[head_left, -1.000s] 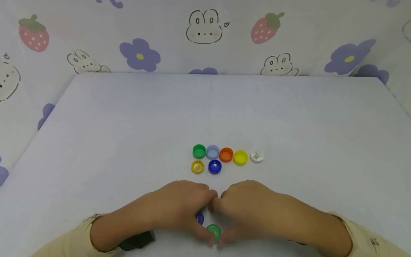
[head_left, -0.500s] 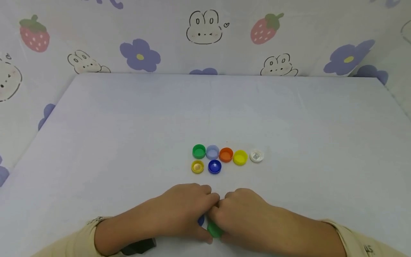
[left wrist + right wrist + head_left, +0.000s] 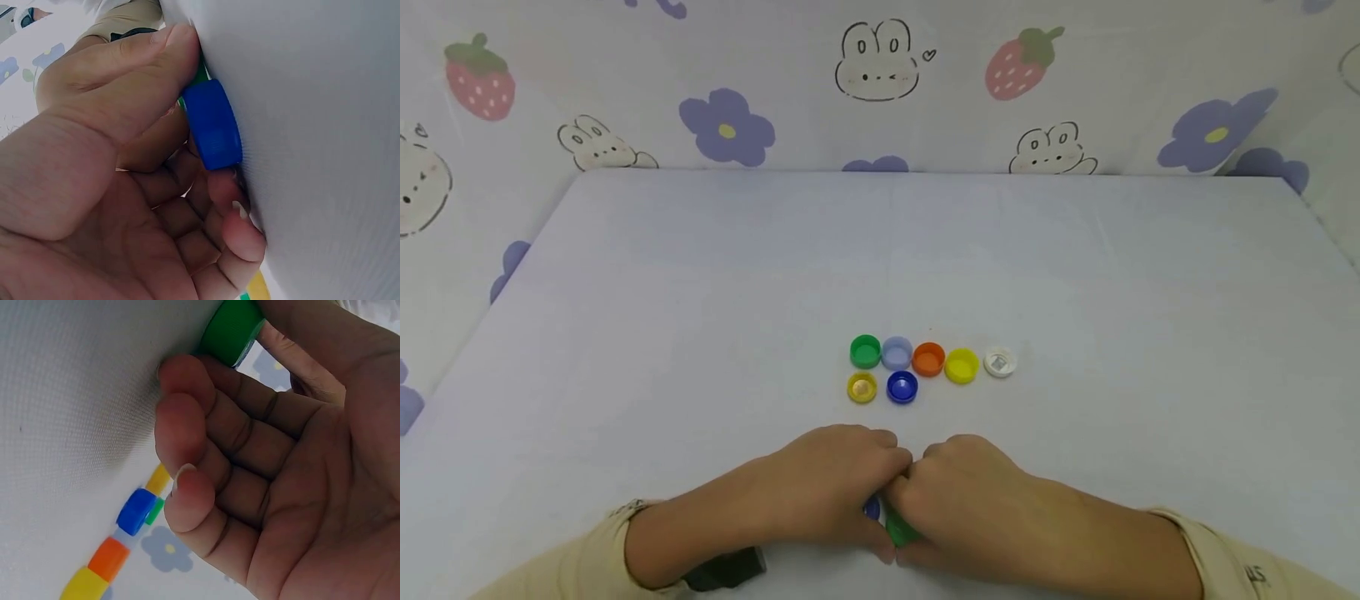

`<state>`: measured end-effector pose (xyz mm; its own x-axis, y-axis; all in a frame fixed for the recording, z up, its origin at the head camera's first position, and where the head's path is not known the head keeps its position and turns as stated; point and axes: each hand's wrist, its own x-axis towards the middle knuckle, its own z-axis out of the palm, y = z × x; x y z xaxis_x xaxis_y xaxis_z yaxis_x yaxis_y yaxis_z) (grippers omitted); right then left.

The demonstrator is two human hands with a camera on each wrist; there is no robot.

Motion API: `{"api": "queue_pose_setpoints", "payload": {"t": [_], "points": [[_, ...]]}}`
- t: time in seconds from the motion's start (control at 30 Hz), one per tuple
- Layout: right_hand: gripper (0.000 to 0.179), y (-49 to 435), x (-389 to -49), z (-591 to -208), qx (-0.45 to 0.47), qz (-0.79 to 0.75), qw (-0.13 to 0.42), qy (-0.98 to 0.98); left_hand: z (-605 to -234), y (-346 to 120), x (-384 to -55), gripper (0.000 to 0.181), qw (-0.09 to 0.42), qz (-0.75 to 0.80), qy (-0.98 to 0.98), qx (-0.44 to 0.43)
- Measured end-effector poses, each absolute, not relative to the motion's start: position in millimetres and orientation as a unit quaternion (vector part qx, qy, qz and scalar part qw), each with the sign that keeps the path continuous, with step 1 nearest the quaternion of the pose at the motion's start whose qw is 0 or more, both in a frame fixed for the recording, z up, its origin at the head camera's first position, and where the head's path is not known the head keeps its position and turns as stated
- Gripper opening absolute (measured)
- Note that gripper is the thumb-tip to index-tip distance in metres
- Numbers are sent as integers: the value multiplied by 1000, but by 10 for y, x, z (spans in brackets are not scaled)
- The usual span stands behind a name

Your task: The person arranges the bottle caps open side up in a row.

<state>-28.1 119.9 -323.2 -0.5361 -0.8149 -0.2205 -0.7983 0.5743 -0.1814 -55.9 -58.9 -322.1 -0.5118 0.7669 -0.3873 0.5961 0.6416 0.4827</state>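
My left hand (image 3: 827, 483) curls its thumb and fingers round a blue bottle cap (image 3: 214, 124), which stands on its edge against the white tabletop. In the head view only a sliver of that cap shows. Beside it, my right hand (image 3: 970, 508) holds a green bottle cap (image 3: 232, 330) between thumb and index finger. The green cap (image 3: 898, 530) is mostly covered by the hand in the head view. Both hands meet at the index fingers, low over the front of the table, with the two caps close together between them.
Behind the hands lie more caps: green (image 3: 865, 352), light blue (image 3: 897, 353), orange (image 3: 928, 359), yellow (image 3: 961, 366) and white (image 3: 1000, 362) in a row. A darker yellow cap (image 3: 862, 387) and a blue cap (image 3: 902, 387) sit in front of them. A patterned cloth (image 3: 805, 83) hangs behind.
My right hand has shifted slightly left, closing its thumb and index finger on the green cap, which now shows less. The left hand has moved little; the back caps stay put.
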Motion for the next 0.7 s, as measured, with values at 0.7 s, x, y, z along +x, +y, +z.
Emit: {"api": "queue_pose_setpoints", "payload": {"t": [0.7], "points": [[29, 1315, -260, -3144, -403, -21, 164, 900, -3203, -571, -548, 24, 287, 181, 853, 397]]}}
